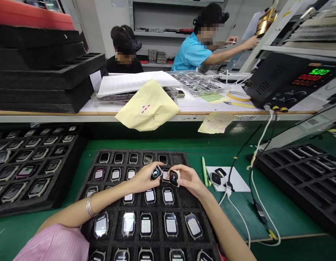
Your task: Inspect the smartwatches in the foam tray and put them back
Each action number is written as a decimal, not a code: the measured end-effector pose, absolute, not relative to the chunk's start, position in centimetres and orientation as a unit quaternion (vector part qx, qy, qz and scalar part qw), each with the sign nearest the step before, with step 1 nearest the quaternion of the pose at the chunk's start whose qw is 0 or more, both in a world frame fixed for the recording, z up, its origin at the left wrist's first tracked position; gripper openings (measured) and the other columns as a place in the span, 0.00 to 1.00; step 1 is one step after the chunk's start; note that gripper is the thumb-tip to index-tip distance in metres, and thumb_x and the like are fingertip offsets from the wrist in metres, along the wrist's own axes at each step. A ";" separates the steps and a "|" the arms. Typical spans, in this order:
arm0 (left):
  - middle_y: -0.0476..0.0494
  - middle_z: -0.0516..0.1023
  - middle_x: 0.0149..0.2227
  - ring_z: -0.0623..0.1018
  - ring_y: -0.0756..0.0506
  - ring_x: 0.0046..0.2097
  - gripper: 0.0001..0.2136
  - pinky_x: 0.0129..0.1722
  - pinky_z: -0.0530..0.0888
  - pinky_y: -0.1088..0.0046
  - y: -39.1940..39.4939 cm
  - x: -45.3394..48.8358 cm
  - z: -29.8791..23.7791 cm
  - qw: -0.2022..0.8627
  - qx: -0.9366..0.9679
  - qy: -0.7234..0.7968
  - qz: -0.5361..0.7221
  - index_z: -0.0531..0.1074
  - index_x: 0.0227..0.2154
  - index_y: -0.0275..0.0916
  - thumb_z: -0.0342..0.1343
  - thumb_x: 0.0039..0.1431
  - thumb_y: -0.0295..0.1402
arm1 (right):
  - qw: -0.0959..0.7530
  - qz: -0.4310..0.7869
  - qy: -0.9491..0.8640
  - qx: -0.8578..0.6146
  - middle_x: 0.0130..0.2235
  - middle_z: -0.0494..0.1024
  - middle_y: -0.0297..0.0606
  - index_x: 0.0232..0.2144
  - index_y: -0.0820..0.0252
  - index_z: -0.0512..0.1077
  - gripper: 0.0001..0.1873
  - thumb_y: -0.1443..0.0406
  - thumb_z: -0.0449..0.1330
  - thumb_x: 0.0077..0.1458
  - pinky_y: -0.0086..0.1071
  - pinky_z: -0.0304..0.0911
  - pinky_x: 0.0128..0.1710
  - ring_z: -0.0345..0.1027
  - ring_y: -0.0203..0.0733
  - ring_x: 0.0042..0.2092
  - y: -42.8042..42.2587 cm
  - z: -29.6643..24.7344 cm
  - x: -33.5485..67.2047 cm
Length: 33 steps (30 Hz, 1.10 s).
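My left hand [145, 177] grips a smartwatch body [156, 173] with a lit dark screen, its fingers closed round the edges. In my right hand [190, 180] is a second smartwatch body [173, 177], pinched between thumb and fingers, its dark face tilted toward me. Both hands hover over a black foam tray [185, 203] divided into compartments. Most compartments around them hold watch bodies, many with white lit screens, such as the watch [171, 224] below my hands. One watch [99, 174] at the left has a purple frame.
Another foam tray of watches [26, 163] lies left, a third tray [301, 170] right. Charging cables [233, 203], a white card [240, 183] and a green pen [204, 170] lie beside the middle tray. A power supply [295, 81] stands on the shelf. Two people [193, 50] are beyond it.
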<state>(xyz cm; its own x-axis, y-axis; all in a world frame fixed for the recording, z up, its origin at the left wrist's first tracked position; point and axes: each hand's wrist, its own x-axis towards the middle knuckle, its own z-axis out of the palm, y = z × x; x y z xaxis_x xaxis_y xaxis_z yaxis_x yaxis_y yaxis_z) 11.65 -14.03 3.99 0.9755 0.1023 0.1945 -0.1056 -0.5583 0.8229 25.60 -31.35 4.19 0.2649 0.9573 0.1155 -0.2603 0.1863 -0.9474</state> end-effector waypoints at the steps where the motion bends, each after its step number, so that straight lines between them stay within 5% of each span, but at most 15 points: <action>1: 0.38 0.73 0.50 0.73 0.42 0.50 0.22 0.50 0.69 0.65 -14.0 11.7 4.0 0.468 0.877 -0.002 0.109 0.62 0.51 0.36 0.52 0.52 0.29 | 0.661 0.460 -0.393 -0.443 0.41 0.76 0.44 0.44 0.60 0.72 0.18 0.65 0.68 0.50 0.37 0.63 0.44 0.70 0.48 0.43 -31.3 4.2 25.6; 27: 0.41 0.74 0.45 0.74 0.43 0.47 0.18 0.48 0.69 0.64 -14.0 11.7 4.3 0.483 0.867 0.009 0.122 0.63 0.48 0.38 0.53 0.52 0.30 | 0.679 0.434 -0.368 -0.464 0.40 0.76 0.44 0.42 0.60 0.75 0.17 0.67 0.69 0.48 0.39 0.64 0.44 0.71 0.49 0.42 -31.6 4.2 25.6; 33: 0.42 0.72 0.45 0.73 0.43 0.45 0.23 0.47 0.70 0.63 -14.0 11.9 3.5 0.634 0.764 0.078 0.095 0.63 0.49 0.39 0.58 0.47 0.28 | 0.684 0.465 -0.321 -0.462 0.45 0.75 0.46 0.50 0.59 0.71 0.20 0.65 0.64 0.54 0.43 0.61 0.50 0.69 0.51 0.48 -31.3 4.3 25.4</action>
<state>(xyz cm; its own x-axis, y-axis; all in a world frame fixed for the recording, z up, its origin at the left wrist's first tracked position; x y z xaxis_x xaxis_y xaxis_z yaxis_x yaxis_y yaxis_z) 11.94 -14.04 3.55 0.9698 0.2395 0.0467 -0.0018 -0.1847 0.9828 25.40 -31.34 4.28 0.3627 0.9318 0.0091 -0.3388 0.1409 -0.9302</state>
